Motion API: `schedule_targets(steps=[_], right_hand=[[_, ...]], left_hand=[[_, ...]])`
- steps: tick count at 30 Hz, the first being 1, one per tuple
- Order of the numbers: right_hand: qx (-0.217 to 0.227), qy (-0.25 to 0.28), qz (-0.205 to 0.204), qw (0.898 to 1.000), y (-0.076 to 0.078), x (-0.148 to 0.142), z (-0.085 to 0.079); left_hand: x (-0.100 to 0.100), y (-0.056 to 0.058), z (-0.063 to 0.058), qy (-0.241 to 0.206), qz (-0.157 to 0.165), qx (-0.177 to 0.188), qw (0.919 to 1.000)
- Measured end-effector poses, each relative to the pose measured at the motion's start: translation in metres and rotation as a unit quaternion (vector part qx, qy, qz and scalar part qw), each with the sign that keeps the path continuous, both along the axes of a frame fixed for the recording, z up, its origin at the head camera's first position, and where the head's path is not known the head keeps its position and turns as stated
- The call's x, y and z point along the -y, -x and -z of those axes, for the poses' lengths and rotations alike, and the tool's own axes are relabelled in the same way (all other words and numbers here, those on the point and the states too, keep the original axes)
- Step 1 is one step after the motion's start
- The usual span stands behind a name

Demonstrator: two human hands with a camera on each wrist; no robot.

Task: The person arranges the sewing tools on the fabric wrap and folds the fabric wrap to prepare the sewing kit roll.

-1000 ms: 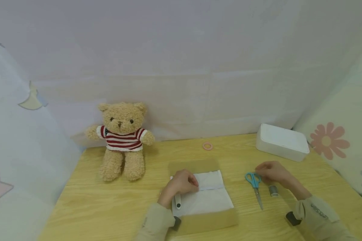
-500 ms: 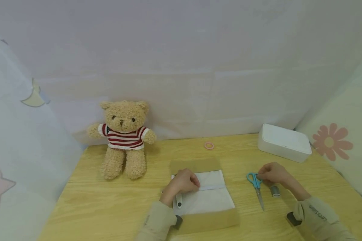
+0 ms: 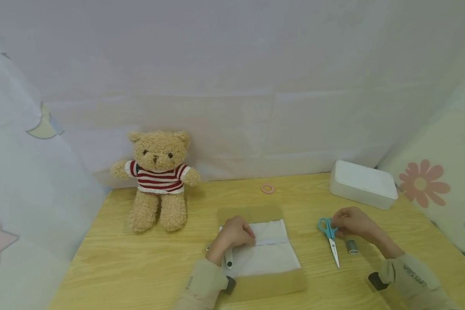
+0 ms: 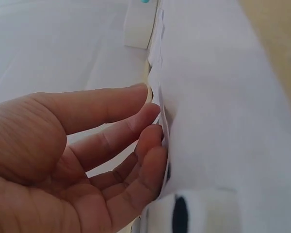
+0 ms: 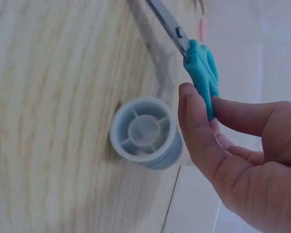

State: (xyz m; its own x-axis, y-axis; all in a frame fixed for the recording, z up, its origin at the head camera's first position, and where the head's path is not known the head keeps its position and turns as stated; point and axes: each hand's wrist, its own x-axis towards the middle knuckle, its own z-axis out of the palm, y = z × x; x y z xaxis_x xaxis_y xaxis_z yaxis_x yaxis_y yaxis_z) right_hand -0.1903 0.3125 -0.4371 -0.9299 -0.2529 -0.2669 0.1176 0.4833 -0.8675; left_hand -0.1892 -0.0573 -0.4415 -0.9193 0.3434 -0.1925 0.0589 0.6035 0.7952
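Between thumb and forefinger, my right hand [image 3: 354, 224] pinches one handle of the teal-handled scissors [image 3: 333, 247]. In the right wrist view the scissors [image 5: 202, 70] hang above the wooden table, blades together, their shadow beneath. A grey thread spool [image 3: 352, 246] stands close by that hand. My left hand [image 3: 234, 236] rests over a flat white cloth [image 3: 269, 258] with a pale strip across it. In the left wrist view its fingers are loosely bent, fingertips at a raised edge of the cloth [image 4: 208, 87]. A slim white object with a dark round spot [image 3: 229, 260] lies partly under that hand.
A tan sheet [image 3: 271, 286] lies under the cloth. At the back left a teddy bear [image 3: 159, 172] in a striped sweater sits against the backdrop. Toward the back are a pink ring [image 3: 267, 188] and, at right, a white box [image 3: 364, 184].
My right hand has taken hold of the scissors by a handle and raised them slightly from the table. The left hand stays in place on the cloth.
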Motion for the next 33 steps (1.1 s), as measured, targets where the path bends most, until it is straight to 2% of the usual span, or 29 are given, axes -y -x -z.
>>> schedule_targets(steps=[7,13,19,27,33], right_hand=[[-0.016,0.034,-0.024,0.999,0.004,0.004,-0.009],[-0.023,0.070,-0.040,0.996,0.012,0.027,-0.018],[-0.015,0.088,-0.041,0.995,0.019,0.051,-0.017],[0.011,0.122,-0.017,0.992,0.028,0.073,-0.014],[0.013,0.118,0.015,0.993,0.030,0.090,-0.016]], left_hand=[[0.000,-0.001,0.001,0.015,0.006,-0.011,0.9998],[0.001,0.001,0.003,0.035,0.020,-0.016,0.9991],[-0.001,0.000,0.001,0.046,0.017,-0.020,0.9986],[-0.003,-0.003,-0.002,0.050,0.016,-0.020,0.9984],[-0.003,-0.003,-0.001,0.056,0.024,-0.020,0.9980]])
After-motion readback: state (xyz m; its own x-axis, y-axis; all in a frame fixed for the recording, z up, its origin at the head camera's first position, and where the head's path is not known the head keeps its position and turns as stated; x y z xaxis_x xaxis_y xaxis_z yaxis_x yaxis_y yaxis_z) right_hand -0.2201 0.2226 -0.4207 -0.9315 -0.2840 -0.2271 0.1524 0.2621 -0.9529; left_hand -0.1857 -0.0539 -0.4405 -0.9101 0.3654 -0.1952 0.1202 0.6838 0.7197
